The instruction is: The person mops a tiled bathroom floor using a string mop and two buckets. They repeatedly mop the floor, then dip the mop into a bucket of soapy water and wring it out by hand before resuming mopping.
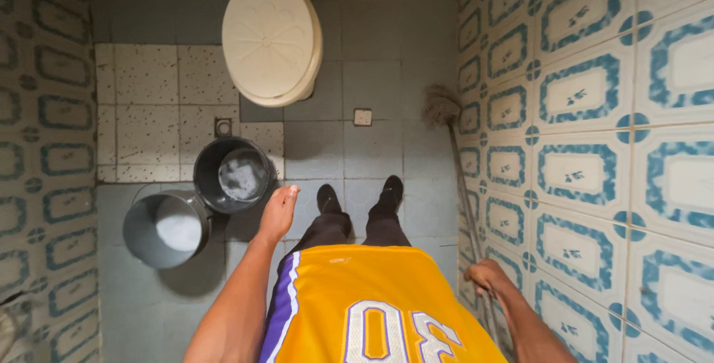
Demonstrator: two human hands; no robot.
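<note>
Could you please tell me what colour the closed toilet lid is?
The toilet lid is cream, seen best in the head view.

I see no packages, signs or screens anywhere in this tiled room. The only marking I can find is the print on the yellow jersey [372, 296] at the bottom of my view: large white figures outlined in purple, upside down from where I look. A purple and white stripe runs down the jersey's side, beside my left arm.
</note>
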